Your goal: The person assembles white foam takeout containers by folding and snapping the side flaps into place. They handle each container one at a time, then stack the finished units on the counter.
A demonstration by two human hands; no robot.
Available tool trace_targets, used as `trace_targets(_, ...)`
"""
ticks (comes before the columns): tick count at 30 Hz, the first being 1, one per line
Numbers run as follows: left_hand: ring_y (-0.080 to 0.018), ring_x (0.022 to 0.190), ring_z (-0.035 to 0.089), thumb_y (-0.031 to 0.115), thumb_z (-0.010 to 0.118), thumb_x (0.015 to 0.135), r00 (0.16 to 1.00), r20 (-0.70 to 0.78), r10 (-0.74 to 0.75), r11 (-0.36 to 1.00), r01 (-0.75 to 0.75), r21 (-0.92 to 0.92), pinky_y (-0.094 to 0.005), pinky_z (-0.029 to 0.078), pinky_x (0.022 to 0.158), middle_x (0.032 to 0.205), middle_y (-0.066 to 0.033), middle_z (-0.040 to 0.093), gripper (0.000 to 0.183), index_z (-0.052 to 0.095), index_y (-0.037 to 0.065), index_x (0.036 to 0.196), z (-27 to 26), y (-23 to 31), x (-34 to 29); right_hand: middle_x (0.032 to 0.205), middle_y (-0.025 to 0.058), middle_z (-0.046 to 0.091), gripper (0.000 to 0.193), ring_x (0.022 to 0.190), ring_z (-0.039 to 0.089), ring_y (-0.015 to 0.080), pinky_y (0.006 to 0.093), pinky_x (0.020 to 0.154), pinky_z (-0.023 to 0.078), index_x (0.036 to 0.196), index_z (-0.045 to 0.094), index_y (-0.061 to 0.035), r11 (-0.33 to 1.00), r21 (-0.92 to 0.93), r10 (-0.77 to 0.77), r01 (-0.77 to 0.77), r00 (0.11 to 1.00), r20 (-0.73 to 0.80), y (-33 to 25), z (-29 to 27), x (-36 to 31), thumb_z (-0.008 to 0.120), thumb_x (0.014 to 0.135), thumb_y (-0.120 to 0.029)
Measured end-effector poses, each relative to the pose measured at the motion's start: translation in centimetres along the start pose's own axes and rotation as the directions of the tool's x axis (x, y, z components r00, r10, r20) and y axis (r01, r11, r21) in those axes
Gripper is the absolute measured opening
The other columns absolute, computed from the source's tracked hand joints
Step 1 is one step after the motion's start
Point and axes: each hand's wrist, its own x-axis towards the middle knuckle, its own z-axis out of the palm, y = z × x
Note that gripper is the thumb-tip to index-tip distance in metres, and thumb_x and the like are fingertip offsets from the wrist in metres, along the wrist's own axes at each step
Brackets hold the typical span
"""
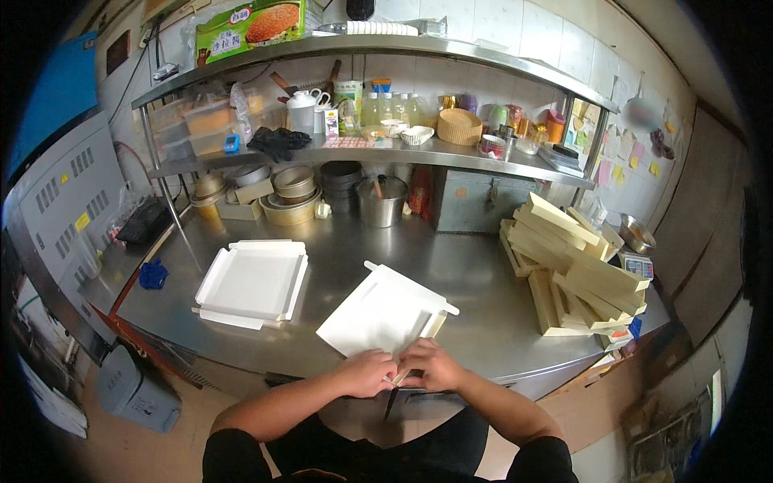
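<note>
Fingers of the left hand (pixel 366 373) and right hand (pixel 431 366) pinched the near corner of a part-folded white cardboard box (pixel 378 310) at the front edge of the steel table (pixel 487 326); it looked light, stiff but easily creased, best gripped by its folded edges.

Interior under fairly bright light. We see pale reflections on the steel table (pixel 493 315), deeper shade beneath the lower shelf (pixel 354 153), and little surface detail in the bright white cardboard sheet (pixel 374 314). We note 1 blurred round patch (pixel 642 115) at upper right. Fisheye distortion bows the upper shelf (pixel 366 42); black vignetting fills all 4 corners.
</note>
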Motion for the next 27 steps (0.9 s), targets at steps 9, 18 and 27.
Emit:
trace_targets(9,-0.0298,0.112,0.067,0.029,0.088,0.087,0.983,0.186,0.013,1.0,-0.011,-0.01,-0.0443,0.052,0.1,0.104,-0.0051,0.072,0.023,0.078,0.012,0.098,-1.6,-1.0,1.5,0.109,-0.0038,0.075,0.023,0.111,0.068,0.0238,0.0441,0.103,0.046,0.105,0.083,-0.0206,0.996,0.042,0.072,-0.078,0.988,0.136,-1.1,0.4,-0.3,0.091,0.086,-0.03)
trace_targets(18,-0.0246,0.107,0.067,0.033,0.084,0.09,0.982,-0.138,0.125,0.986,-0.108,0.126,-0.0432,0.047,0.099,0.104,0.001,0.072,0.019,0.078,0.018,0.1,-0.9,-0.2,-1.2,0.105,0.0008,0.07,0.026,0.106,0.067,0.0253,0.0431,0.093,0.054,0.108,0.083,-0.0182,0.982,-0.175,0.079,-0.073,0.997,0.025,-1.3,1.5,-1.0,0.085,0.091,-0.038)
trace_targets(27,-0.03,0.117,0.069,0.023,0.07,0.094,0.966,0.068,-0.249,0.884,0.198,0.423,-0.0487,0.041,0.115,0.11,-0.0092,0.078,0.024,0.073,0.015,0.116,-5.2,-2.0,-0.9,0.105,0.0127,0.079,0.029,0.104,0.076,0.035,0.05,0.091,0.061,0.104,0.075,-0.0116,0.799,-0.399,0.536,-0.45,0.834,0.131,-0.4,-2.4,0.5,0.074,0.101,-0.04)
